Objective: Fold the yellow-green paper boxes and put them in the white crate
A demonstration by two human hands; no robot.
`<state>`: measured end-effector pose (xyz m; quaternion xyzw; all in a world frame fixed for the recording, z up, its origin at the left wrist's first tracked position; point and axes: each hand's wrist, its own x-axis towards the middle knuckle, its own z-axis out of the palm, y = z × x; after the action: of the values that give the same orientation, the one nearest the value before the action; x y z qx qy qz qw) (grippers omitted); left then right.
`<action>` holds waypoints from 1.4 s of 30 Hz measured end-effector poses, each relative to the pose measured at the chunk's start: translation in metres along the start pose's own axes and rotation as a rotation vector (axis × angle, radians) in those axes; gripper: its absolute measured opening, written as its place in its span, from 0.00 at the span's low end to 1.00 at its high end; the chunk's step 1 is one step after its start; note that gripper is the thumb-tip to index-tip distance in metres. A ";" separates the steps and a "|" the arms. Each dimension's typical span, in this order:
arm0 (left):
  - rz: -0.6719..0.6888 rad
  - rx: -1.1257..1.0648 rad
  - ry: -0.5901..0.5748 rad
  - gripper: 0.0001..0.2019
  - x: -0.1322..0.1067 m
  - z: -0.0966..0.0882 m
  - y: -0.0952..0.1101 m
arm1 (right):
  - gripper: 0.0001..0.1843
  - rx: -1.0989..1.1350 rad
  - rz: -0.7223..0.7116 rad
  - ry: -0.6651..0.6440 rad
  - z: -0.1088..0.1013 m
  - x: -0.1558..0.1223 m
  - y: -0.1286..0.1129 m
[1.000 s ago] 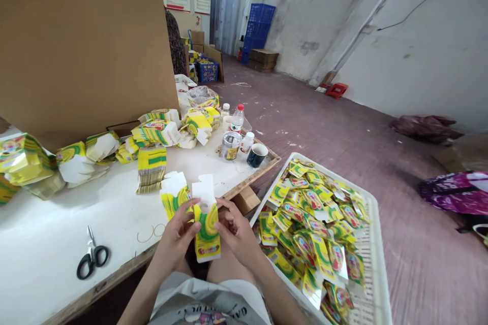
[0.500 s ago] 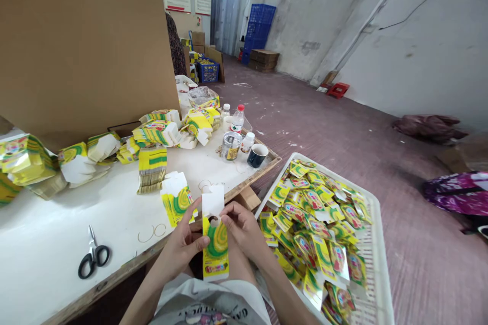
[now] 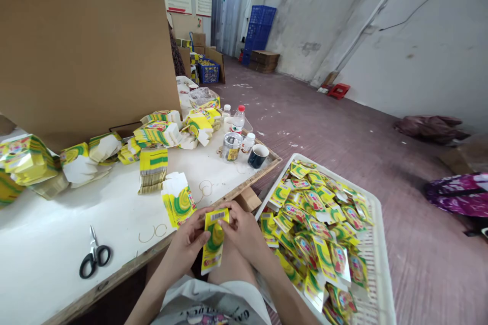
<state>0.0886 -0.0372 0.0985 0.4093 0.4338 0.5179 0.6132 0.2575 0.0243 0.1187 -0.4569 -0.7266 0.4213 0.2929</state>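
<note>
A yellow and green printed carton (image 3: 214,244) is held over my lap, its barcoded top flap folded down over the front. My left hand (image 3: 191,237) grips its left edge, thumb on the front face. On the upper right edge, my right hand (image 3: 238,226) pinches the carton near the barcode. Just beyond my left hand, a small fan of flat cartons (image 3: 177,200) with white flaps lies on the table. Behind that fan stands a bundled stack of cartons (image 3: 153,168).
To my right is a white plastic basket (image 3: 375,213) heaped with folded cartons. Scissors (image 3: 94,255) and rubber bands (image 3: 160,230) lie on the white table (image 3: 46,244). A dark mug (image 3: 258,156), a glass jar (image 3: 231,147) and bottles stand by its far corner. A cardboard sheet (image 3: 87,45) rises behind more carton stacks.
The carton's white upper flap, upright before, is now folded down so that its barcode side faces me. Both hands have moved closer together around the carton's top.
</note>
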 end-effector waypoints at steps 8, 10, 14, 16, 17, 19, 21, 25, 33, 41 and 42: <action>-0.020 -0.041 0.028 0.21 0.000 -0.004 0.004 | 0.23 0.113 0.010 -0.087 0.005 -0.004 0.007; -0.021 -0.057 0.018 0.21 0.000 -0.002 0.006 | 0.20 0.200 0.011 -0.084 0.002 -0.003 0.007; -0.036 -0.071 -0.017 0.21 0.000 0.006 0.009 | 0.12 0.268 -0.063 0.038 0.001 -0.003 0.002; -0.032 -0.047 -0.024 0.21 0.002 0.009 0.006 | 0.11 0.271 -0.099 0.060 -0.004 -0.006 0.001; -0.022 -0.025 -0.014 0.21 0.004 0.010 0.003 | 0.11 0.244 -0.107 0.079 -0.011 -0.009 0.003; 0.007 0.047 0.036 0.23 0.007 0.009 -0.003 | 0.11 0.082 -0.096 0.206 -0.034 -0.018 0.013; 0.031 0.139 0.102 0.24 0.011 0.004 -0.010 | 0.12 -0.205 -0.039 0.454 -0.068 -0.033 0.028; 0.077 0.414 0.235 0.24 0.020 -0.015 -0.018 | 0.18 -0.583 0.162 0.829 -0.119 -0.062 0.059; 0.053 1.216 0.470 0.30 0.024 -0.059 -0.051 | 0.10 -0.071 0.148 0.374 -0.006 -0.019 0.057; 0.031 1.134 0.289 0.29 0.015 -0.077 -0.071 | 0.11 0.071 0.140 0.182 0.098 0.057 0.052; 0.049 1.105 0.285 0.28 0.014 -0.077 -0.068 | 0.10 0.096 0.152 0.173 0.104 0.061 0.052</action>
<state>0.0354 -0.0282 0.0100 0.6053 0.7091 0.2783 0.2309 0.1700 0.0563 0.0266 -0.5306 -0.6411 0.4356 0.3432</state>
